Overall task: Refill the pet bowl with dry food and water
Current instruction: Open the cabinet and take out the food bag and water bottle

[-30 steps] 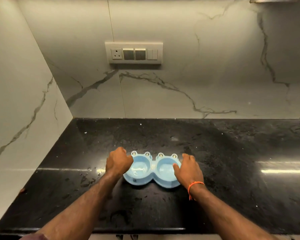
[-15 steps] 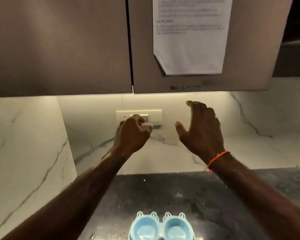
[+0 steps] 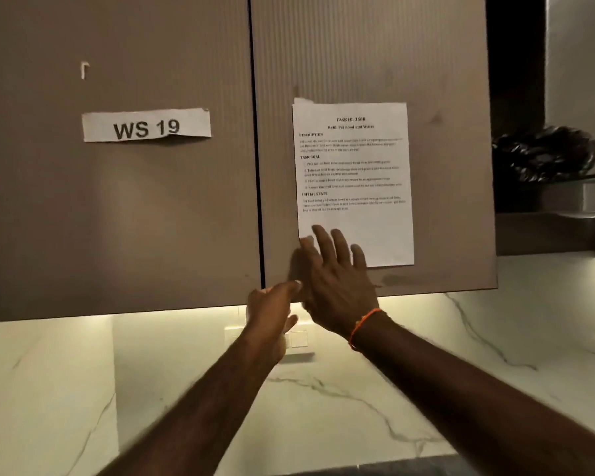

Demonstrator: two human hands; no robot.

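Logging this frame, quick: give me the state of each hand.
Left hand: open, holding nothing, fingers reaching toward the bottom of the right cabinet door.
Right hand: open, fingers spread, holding nothing.

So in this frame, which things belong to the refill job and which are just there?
Part of the job: right cabinet door, left hand, right hand, both reaching at its lower edge; task sheet.

Just there: WS 19 label, left cabinet door, wall switch plate, dark bag.
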